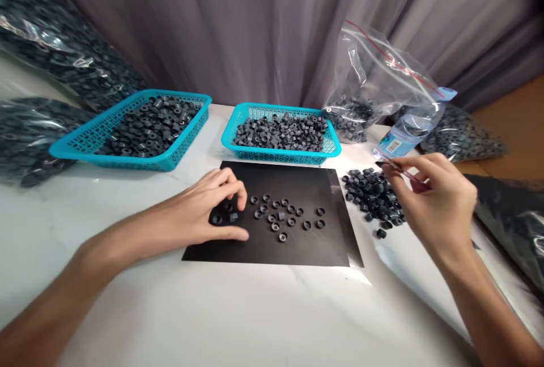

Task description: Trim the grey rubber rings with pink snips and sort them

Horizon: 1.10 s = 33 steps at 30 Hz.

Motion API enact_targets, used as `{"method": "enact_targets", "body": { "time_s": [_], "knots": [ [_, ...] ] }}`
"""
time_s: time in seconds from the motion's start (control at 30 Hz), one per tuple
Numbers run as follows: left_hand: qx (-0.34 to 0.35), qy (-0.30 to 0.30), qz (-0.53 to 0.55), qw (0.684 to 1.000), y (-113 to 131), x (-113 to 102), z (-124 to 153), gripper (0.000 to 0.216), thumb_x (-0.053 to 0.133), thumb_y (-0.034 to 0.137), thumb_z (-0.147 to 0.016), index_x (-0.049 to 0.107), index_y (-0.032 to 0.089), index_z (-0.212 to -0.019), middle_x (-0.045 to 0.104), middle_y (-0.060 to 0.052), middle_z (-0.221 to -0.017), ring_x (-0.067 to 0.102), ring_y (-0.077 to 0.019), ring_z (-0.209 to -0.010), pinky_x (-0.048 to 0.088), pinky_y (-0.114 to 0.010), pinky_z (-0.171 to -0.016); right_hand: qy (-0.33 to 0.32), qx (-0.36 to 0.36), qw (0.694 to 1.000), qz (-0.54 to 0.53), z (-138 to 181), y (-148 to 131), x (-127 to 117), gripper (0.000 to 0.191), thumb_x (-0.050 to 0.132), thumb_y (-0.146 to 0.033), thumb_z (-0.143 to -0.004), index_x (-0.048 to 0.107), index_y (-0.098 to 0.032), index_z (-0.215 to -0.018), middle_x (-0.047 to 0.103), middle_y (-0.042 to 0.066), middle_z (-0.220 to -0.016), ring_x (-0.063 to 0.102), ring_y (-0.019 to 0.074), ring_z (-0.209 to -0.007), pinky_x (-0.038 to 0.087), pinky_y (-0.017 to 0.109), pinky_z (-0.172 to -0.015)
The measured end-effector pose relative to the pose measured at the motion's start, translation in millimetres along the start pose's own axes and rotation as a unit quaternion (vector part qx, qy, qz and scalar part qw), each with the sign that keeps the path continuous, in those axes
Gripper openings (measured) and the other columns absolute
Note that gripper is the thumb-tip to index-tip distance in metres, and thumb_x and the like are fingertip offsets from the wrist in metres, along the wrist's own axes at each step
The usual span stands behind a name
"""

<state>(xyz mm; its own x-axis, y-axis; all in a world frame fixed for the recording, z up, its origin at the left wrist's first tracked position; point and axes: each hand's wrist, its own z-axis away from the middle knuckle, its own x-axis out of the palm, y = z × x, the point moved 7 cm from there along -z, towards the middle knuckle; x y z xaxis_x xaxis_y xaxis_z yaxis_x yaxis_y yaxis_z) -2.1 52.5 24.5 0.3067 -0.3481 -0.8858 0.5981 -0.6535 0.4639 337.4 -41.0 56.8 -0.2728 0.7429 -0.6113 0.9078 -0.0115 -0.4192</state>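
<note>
My left hand [212, 208] hovers over the left part of a black mat [255, 251], thumb and fingers apart with nothing between them. Beneath and beside it lie a few dark caps [233, 217]. Several small grey ring-shaped caps [283, 237] are scattered across the middle and right of the mat, mostly with their hollow side up. My right hand [433, 197] pinches slender reddish tweezers [397, 167], pointing left above a loose pile of black caps [369, 191] beside the mat. Whether the tweezer tips grip anything is too small to tell.
Two blue baskets [170, 162] [276, 156] full of dark parts stand behind the mat. Clear bags of parts [51, 44] [348, 118] flank them. A water bottle [410, 129] leans at the right, near more bags [463, 135]. A grey curtain [255, 27] hangs behind the white table [212, 310].
</note>
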Motion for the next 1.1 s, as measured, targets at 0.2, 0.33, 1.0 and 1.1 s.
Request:
{"method": "enact_targets", "body": {
  "time_s": [0.2,0.33,1.0,1.1],
  "knots": [
    [-0.002,-0.102,0.028,0.994,-8.1,14.1,9.1,0.022,0.078,0.047,-0.082,0.068,0.029,-0.090,0.061,0.000,-0.104,0.058,-0.0207,-0.097,0.046,-0.028,-0.083,-0.098,0.025,0.966,0.237,-2.8,42.7,16.6,0.027,0.055,-0.034,-0.095,0.077,-0.021,-0.105,0.074,0.009,-0.110,0.063,0.0221,-0.076,0.024,0.030,-0.055],
    [0.003,-0.105,0.032,0.994,3.5,11.8,6.1,0.020,0.071,0.046,-0.090,0.067,0.027,-0.086,0.064,0.001,-0.104,0.056,-0.0205,-0.104,0.043,-0.027,-0.089,-0.148,0.013,0.953,0.265,1.0,47.0,25.2,0.025,0.054,-0.032,-0.096,0.076,-0.022,-0.102,0.075,0.011,-0.108,0.064,0.0243,-0.071,0.022,0.031,-0.053],
    [0.040,-0.044,0.010,0.998,24.1,30.5,-6.8,0.024,0.059,0.049,-0.099,0.071,0.028,-0.095,0.067,0.002,-0.103,0.060,-0.0183,-0.102,0.043,-0.027,-0.087,-0.376,-0.160,0.898,-0.163,26.7,-19.9,55.0,0.024,0.054,-0.016,-0.096,0.071,-0.023,-0.111,0.072,0.006,-0.098,0.071,0.0180,-0.086,0.053,0.027,-0.072],
    [0.049,-0.024,-0.012,0.998,20.9,32.2,-8.2,0.023,0.059,0.049,-0.100,0.070,0.029,-0.098,0.066,0.001,-0.105,0.061,-0.0178,-0.099,0.043,-0.028,-0.088,-0.427,-0.149,0.876,-0.168,33.2,-20.3,62.6,0.022,0.054,-0.016,-0.096,0.072,-0.024,-0.107,0.074,0.004,-0.098,0.071,0.0165,-0.083,0.052,0.025,-0.069]
  ]
}}
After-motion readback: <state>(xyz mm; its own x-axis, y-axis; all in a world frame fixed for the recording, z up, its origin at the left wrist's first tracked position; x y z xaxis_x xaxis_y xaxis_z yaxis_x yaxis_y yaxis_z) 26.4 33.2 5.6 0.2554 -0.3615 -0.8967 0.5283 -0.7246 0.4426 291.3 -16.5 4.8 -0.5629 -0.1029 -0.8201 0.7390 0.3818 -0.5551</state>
